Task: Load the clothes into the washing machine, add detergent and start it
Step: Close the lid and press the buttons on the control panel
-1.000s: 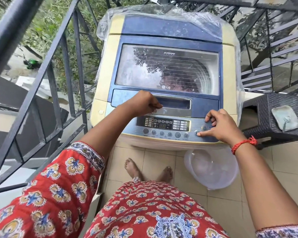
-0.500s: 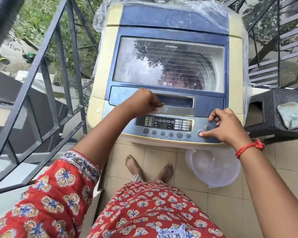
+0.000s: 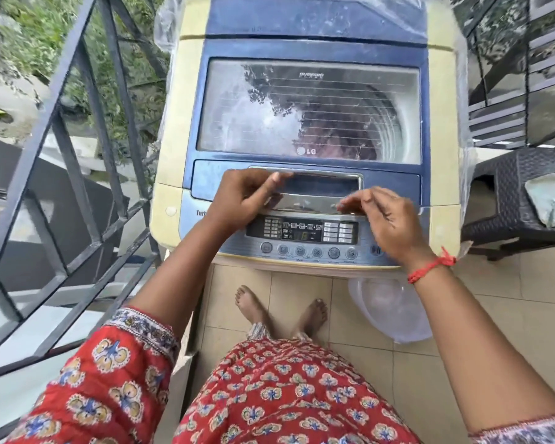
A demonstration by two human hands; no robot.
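Note:
A blue and cream top-loading washing machine (image 3: 302,27) stands in front of me with its glass lid (image 3: 231,107) down. Dark clothes (image 3: 337,136) show through the glass inside the drum. My left hand (image 3: 241,197) lies curled on the lid handle (image 3: 321,184), thumb at the edge of its recess. My right hand (image 3: 385,219) hovers with fingers apart over the chrome strip below the handle, just above the control panel (image 3: 302,233). The panel's display is lit. I see no detergent in view.
A metal railing (image 3: 77,123) runs along the left, close to the machine. A dark wicker stool (image 3: 507,193) with a grey square object (image 3: 548,197) stands at the right. A clear plastic tub (image 3: 388,309) sits on the tiled floor by my bare feet.
My right hand has left the button at the panel's right end and moved up and left toward the handle. My left hand has stayed on the handle. The view has moved closer.

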